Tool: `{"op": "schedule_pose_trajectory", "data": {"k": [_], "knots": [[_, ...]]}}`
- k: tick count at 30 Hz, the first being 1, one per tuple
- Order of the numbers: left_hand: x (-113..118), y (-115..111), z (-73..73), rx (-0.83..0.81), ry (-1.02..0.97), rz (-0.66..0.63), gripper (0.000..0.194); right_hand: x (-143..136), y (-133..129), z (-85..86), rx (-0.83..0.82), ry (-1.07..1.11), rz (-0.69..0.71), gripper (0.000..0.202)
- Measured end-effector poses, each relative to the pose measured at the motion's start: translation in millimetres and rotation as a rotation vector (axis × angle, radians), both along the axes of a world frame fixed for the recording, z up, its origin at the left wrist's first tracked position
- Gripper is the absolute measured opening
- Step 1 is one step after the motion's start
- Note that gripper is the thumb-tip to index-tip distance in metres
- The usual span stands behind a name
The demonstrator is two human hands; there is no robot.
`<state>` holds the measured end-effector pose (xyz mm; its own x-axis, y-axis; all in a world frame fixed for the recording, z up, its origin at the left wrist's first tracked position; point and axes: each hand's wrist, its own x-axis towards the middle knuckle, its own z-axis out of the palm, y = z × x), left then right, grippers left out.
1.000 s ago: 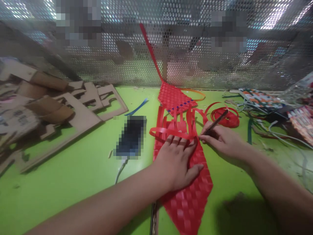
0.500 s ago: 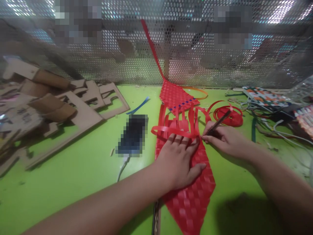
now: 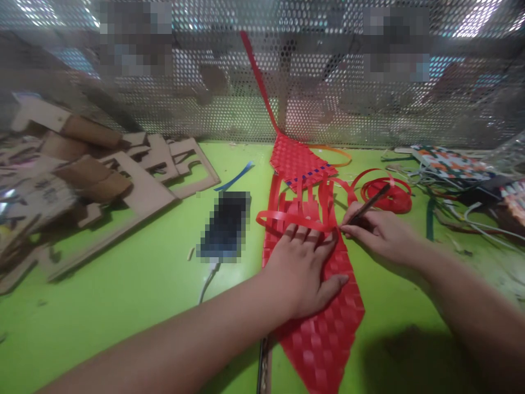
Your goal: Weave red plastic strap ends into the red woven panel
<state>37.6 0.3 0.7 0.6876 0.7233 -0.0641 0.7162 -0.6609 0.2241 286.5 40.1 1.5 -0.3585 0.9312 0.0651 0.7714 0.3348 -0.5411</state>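
My left hand [image 3: 303, 268] lies flat with its fingers apart on a long red woven strap piece [image 3: 324, 339]. At the right edge of the weave, my right hand [image 3: 373, 227] is closed around a slim dark tool [image 3: 371, 203], its kind not clear. The tool's low end is near the thumb tip, beside the left fingers. A loose red strip [image 3: 274, 217] curls across the weave just above my left fingertips. Farther off, several red strips run up towards a second red woven part [image 3: 297, 156] with a blue-dashed edge.
A phone [image 3: 225, 225] with a white cable lies left of the weave, near a blue strip [image 3: 234, 178]. Cut cardboard [image 3: 147, 191] is heaped on the left. A red strap coil [image 3: 389, 194] and an orange-green woven piece [image 3: 447, 161] lie right. A perforated metal panel [image 3: 246, 109] stands behind.
The whole view has shifted slightly, so things appear a little farther right. Both hands keep nearly the same pose on the weave.
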Motion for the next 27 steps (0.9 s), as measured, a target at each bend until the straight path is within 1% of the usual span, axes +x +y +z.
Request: {"op": "schedule_pose_trajectory", "data": {"k": [6, 9, 11, 14, 18, 21, 22, 23, 25, 27], "knots": [[0, 0, -1.5, 0.007, 0.005, 0.002, 0.084, 1, -2, 5.5, -0.048, 0.048, 0.079, 0.023], [0, 0, -1.6, 0.015, 0.006, 0.002, 0.084, -1, -3, 9.0, -0.074, 0.045, 0.093, 0.021], [0, 0, -1.5, 0.012, 0.006, 0.0, 0.084, -2, -4, 10.2, -0.069, 0.042, 0.075, 0.022], [0, 1, -1.3, 0.012, 0.006, 0.0, 0.084, -6, -4, 9.2, -0.038, 0.022, 0.008, 0.023], [-1, 2, -1.1, 0.013, -0.003, 0.001, 0.083, -6, -4, 2.4, -0.039, 0.036, -0.06, 0.025], [-2, 2, -1.8, 0.01, -0.021, -0.005, 0.083, 3, -4, -2.5, -0.04, 0.103, -0.095, 0.029], [-2, 2, -2.3, 0.014, -0.028, -0.005, 0.083, 9, -4, -2.2, -0.026, 0.102, -0.097, 0.029], [-3, 2, -2.7, 0.019, -0.038, -0.006, 0.083, 15, -5, -0.4, -0.021, 0.054, -0.094, 0.03], [-3, 2, -2.3, 0.028, -0.058, -0.005, 0.082, 28, -7, 7.8, -0.004, -0.07, -0.085, 0.026], [-4, 3, 2.2, 0.023, -0.086, -0.007, 0.081, 39, -11, 21.2, -0.016, -0.116, -0.054, 0.021]]}}
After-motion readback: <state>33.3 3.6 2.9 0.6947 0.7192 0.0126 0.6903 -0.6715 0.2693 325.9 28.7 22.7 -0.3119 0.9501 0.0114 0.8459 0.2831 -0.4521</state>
